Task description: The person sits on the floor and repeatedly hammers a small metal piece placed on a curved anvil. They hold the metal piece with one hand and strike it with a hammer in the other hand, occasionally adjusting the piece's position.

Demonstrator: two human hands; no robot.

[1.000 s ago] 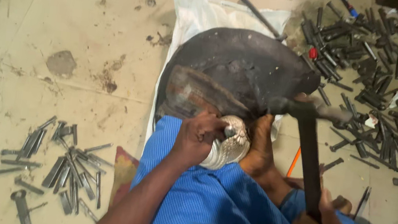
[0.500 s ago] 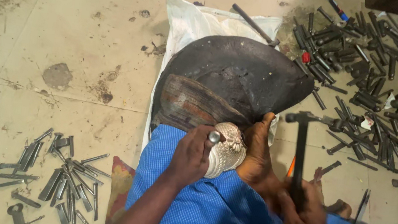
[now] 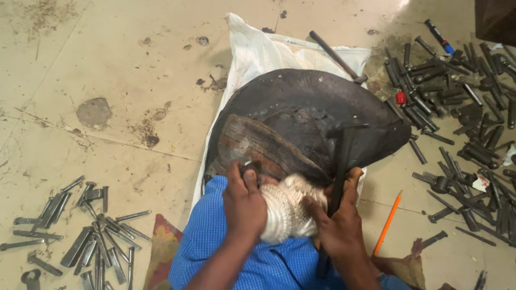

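Both hands, left hand (image 3: pixel 244 204) and right hand (image 3: pixel 335 221), grip the white piece (image 3: pixel 286 206) between them, the right also clasping an upright hammer (image 3: pixel 337 174).

Ridged silvery-white metal piece (image 3: pixel 286 211) rests against dark domed block (image 3: pixel 314 116).

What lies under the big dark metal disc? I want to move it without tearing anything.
A white sack lies flat under the dark disc, showing beyond its far and left edges. Whatever sits beneath the disc's middle is covered.
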